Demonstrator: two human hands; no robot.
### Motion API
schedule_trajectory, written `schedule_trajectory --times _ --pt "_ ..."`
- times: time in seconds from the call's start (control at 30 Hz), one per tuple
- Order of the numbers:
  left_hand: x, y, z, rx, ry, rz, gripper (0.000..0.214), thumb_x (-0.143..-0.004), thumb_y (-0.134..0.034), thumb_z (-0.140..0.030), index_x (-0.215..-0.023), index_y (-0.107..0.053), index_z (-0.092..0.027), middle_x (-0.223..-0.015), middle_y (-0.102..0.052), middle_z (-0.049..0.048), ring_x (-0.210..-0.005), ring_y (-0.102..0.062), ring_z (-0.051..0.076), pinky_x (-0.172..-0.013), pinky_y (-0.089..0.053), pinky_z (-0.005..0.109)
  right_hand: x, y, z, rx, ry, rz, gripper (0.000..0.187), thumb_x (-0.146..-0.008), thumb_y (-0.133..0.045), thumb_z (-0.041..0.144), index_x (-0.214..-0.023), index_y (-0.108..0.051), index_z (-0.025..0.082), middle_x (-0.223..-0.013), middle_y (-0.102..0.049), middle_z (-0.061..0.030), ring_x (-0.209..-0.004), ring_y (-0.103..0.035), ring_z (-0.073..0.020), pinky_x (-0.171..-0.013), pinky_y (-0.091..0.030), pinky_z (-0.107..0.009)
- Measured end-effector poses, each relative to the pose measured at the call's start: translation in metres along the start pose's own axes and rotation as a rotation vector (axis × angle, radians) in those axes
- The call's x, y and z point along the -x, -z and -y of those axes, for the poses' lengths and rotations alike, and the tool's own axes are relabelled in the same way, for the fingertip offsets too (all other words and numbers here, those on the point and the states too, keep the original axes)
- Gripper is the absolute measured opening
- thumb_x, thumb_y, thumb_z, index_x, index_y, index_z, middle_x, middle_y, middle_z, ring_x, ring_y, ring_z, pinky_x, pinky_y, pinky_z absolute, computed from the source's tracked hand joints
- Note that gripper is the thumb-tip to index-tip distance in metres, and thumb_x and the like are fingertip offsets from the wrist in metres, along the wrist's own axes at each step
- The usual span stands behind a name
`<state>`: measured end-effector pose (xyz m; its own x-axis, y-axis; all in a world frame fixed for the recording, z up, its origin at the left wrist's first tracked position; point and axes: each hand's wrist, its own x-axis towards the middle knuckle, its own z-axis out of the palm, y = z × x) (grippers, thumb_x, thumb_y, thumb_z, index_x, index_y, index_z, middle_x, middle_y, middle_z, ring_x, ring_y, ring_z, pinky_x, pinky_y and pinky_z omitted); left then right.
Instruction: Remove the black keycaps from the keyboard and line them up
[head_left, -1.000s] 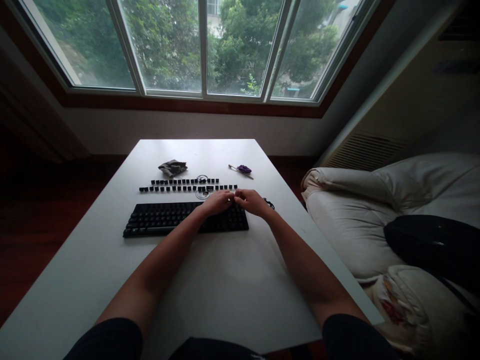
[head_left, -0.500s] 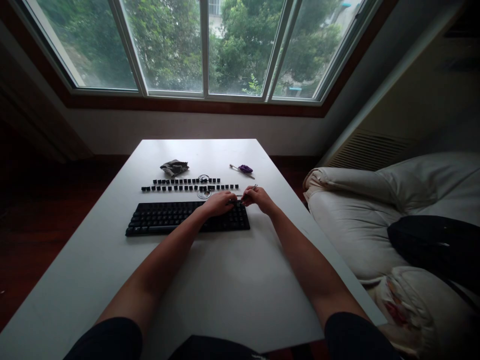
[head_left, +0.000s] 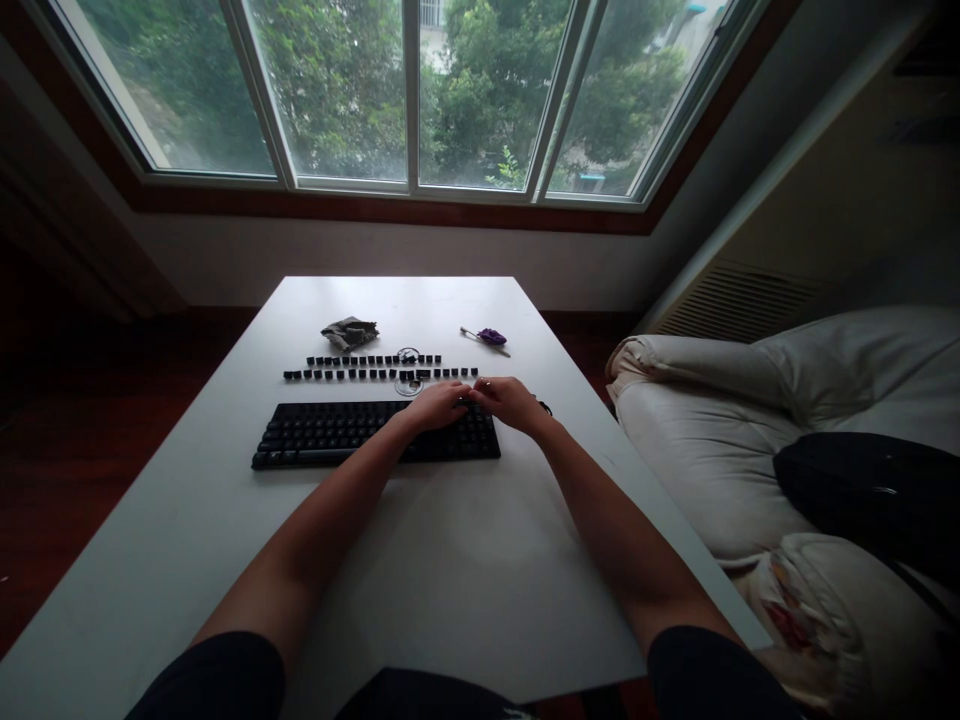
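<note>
A black keyboard (head_left: 330,432) lies flat on the white table. Over its upper right part rests my left hand (head_left: 436,405), fingers drawn together near the back edge. My right hand (head_left: 510,402) meets it there, fingertips curled against the left ones. Whatever sits between the fingers is too small and hidden to name. A dark looped end of something (head_left: 546,408) sticks out beside my right wrist. Behind the keyboard are two rows of black keycaps (head_left: 358,375), with thin wire rings (head_left: 409,384) among them.
Toward the table's (head_left: 480,560) far side lie a crumpled grey cloth (head_left: 350,333) and a purple item (head_left: 492,337) beside a thin stick. A pale sofa (head_left: 690,450) with a black bag (head_left: 870,480) stands to the right. A window is ahead.
My right hand has turned and shifted slightly left, closing up against my left hand. The thin wire-like tip above its fingers no longer shows. My left hand has hardly moved.
</note>
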<state>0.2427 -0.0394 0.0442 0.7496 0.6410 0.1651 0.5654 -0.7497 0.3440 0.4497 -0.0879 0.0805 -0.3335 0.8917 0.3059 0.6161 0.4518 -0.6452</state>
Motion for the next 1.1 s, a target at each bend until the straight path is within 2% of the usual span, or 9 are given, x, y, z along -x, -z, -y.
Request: schedule_trajectory --times 0.17,0.33,0.6,0.87,1.1 --pt "0.001 0.001 -0.001 0.017 -0.004 -0.008 0.027 -0.091 -0.059 -0.025 -0.118 -0.066 -0.025 -0.118 -0.069 0.0063 -0.111 -0.064 0.025 -0.095 -0.051 0.035 0.001 0.01 -0.014 -0.175 -0.081 0.117 0.02 -0.089 -0.067 0.039 -0.085 -0.074 0.02 -0.065 -0.07 -0.0006 -0.057 -0.065 -0.0162 -0.055 -0.049 -0.025" --pt "0.001 0.001 0.0 0.036 -0.004 0.001 0.027 -0.091 -0.059 -0.025 -0.118 -0.065 -0.026 -0.119 -0.068 0.005 -0.111 -0.064 0.024 -0.096 -0.051 0.034 0.002 0.02 -0.02 -0.282 -0.157 0.217 0.024 -0.088 -0.07 0.042 -0.09 -0.073 0.018 -0.073 -0.074 -0.0034 -0.068 -0.072 -0.0179 -0.064 -0.057 -0.027" --pt "0.001 0.002 -0.001 0.038 -0.003 0.01 0.029 -0.091 -0.058 -0.025 -0.12 -0.065 -0.026 -0.12 -0.068 0.0048 -0.112 -0.064 0.024 -0.096 -0.05 0.035 -0.001 0.016 -0.03 -0.327 -0.267 0.167 0.024 -0.087 -0.072 0.042 -0.091 -0.072 0.018 -0.076 -0.076 -0.0048 -0.072 -0.075 -0.0198 -0.067 -0.061 -0.028" --pt "0.001 0.001 0.001 0.038 -0.007 0.005 0.028 -0.092 -0.058 -0.026 -0.119 -0.066 -0.026 -0.118 -0.068 0.0053 -0.109 -0.064 0.024 -0.094 -0.051 0.034 -0.001 0.019 -0.045 -0.623 -0.37 0.159 0.038 -0.081 -0.078 0.05 -0.089 -0.069 0.014 -0.082 -0.077 -0.0096 -0.073 -0.076 -0.0214 -0.07 -0.063 -0.032" --pt "-0.002 0.002 -0.01 0.083 -0.045 -0.106 0.031 -0.092 -0.061 -0.031 -0.122 -0.067 -0.026 -0.117 -0.069 0.0052 -0.108 -0.064 0.023 -0.095 -0.05 0.034 -0.002 0.024 -0.038 -0.679 -0.346 0.081 0.04 -0.08 -0.079 0.052 -0.089 -0.07 0.014 -0.084 -0.076 -0.0097 -0.074 -0.076 -0.0219 -0.071 -0.063 -0.034"
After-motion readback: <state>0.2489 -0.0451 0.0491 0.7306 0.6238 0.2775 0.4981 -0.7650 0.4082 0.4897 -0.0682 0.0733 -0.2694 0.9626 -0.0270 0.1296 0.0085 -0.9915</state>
